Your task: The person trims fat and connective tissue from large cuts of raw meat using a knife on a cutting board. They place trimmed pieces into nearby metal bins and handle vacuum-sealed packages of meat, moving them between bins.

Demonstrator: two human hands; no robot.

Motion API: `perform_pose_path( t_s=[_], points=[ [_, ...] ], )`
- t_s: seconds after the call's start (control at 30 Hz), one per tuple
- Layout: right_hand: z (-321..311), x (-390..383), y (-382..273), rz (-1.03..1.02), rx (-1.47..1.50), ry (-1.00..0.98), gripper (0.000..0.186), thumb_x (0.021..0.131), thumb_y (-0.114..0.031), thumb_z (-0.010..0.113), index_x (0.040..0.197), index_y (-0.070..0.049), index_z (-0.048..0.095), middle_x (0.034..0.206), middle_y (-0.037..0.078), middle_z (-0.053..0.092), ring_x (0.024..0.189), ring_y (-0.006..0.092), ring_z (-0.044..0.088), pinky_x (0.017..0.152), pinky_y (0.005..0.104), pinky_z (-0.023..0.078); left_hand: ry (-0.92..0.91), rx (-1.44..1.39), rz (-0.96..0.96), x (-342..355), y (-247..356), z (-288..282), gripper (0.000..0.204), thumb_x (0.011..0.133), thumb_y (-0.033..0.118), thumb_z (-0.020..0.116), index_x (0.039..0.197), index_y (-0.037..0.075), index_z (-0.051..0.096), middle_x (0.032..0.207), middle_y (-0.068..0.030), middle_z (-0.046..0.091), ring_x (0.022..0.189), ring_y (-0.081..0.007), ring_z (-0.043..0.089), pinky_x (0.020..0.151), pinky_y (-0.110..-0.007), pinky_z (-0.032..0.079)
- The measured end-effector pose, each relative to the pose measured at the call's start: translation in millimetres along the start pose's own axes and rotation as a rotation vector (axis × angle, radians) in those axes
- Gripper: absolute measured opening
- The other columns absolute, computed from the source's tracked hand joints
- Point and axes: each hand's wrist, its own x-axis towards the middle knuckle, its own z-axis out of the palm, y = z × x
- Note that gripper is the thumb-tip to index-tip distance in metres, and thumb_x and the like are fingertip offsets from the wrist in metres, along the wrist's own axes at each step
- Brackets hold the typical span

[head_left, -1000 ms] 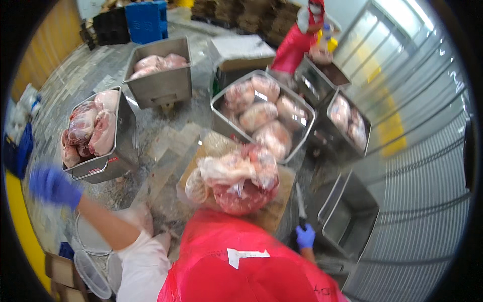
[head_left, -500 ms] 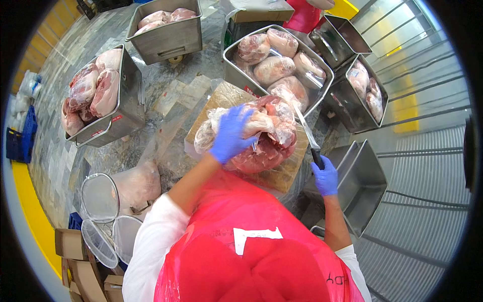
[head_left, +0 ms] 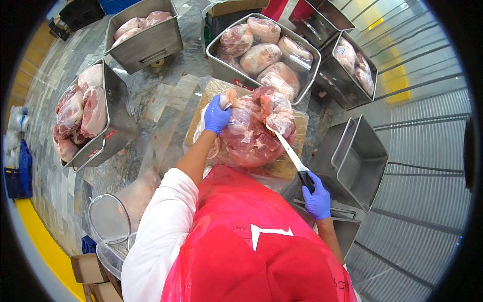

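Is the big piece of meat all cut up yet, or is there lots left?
Not yet. The meat lies mostly in one big piece on the cutting board. The left hand grips its left edge, and the right hand holds a knife with its tip at the meat's right side. No separate cut pieces show on the board, so most cutting looks left.

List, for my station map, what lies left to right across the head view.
Steel bin of pink meat → left hand → large raw meat cut on the wooden board → knife → empty steel bin.

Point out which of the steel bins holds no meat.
The steel bin at the right, beside the right hand gripping the knife. Its inside is bare; the others hold meat.
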Motion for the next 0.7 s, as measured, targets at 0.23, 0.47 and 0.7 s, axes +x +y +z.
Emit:
perform_pose_path(
  t_s=[0.23,0.47,0.7],
  points=[
    [-8.6,37.0,-67.1,-0.308,-0.472,0.083,0.044,0.090,-0.026,0.070,0.134,-0.024,0.064,0.086,0.018,0.067,0.077,0.0392,0.069,0.069,0.0503,0.055,-0.106,-0.519,0.083,5.7,22.4,-36.3,0.035,0.082,0.021,0.074,0.110,0.003,0.065,0.099,-0.0163,0.072,0.089,-0.0269,0.070,0.080,-0.040,0.055],
    [-22.1,89.3,-176.0,-0.256,-0.884,-0.150,0.033,0.096,-0.029,0.058,0.127,-0.024,0.065,0.094,0.019,0.071,0.085,0.0392,0.070,0.073,0.0531,0.056,-0.422,-1.340,-0.301,-18.4,41.4,-46.1,0.027,0.086,0.002,0.068,0.112,0.002,0.066,0.097,-0.0030,0.070,0.084,-0.0156,0.066,0.074,-0.031,0.053],
    [-27.5,148.0,-235.8,-0.242,-0.994,-0.381,0.028,0.090,-0.028,0.057,0.111,-0.017,0.073,0.102,0.017,0.073,0.095,0.0401,0.070,0.084,0.0511,0.056,0.072,-0.340,-0.144,-26.2,24.0,-18.5,0.035,0.084,0.015,0.074,0.114,0.003,0.062,0.091,-0.0144,0.070,0.081,-0.0345,0.068,0.074,-0.043,0.055]
  ],
)
